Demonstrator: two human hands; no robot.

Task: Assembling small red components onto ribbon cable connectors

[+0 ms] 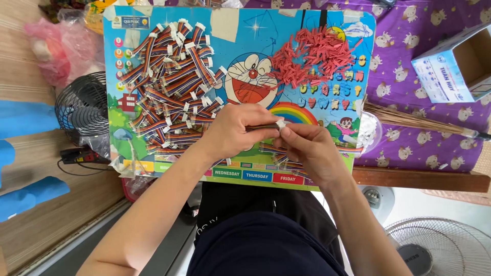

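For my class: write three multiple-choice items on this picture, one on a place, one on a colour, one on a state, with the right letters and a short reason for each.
1. Where does the pile of striped ribbon cables lie on the cartoon board?
A. on its left part
B. on its right part
C. off the board, on the purple cloth

2. What colour is the heap of small pieces at the board's upper right?
A. green
B. red
C. white

3. What are the hands doing?
A. resting flat on the board
B. both holding one ribbon cable between them
C. lifting the fan

Key: 1 A, the striped pile covers the board's left part. 2 B, the heap is plainly red. 3 B, the left hand and right hand meet on one cable with a white end.
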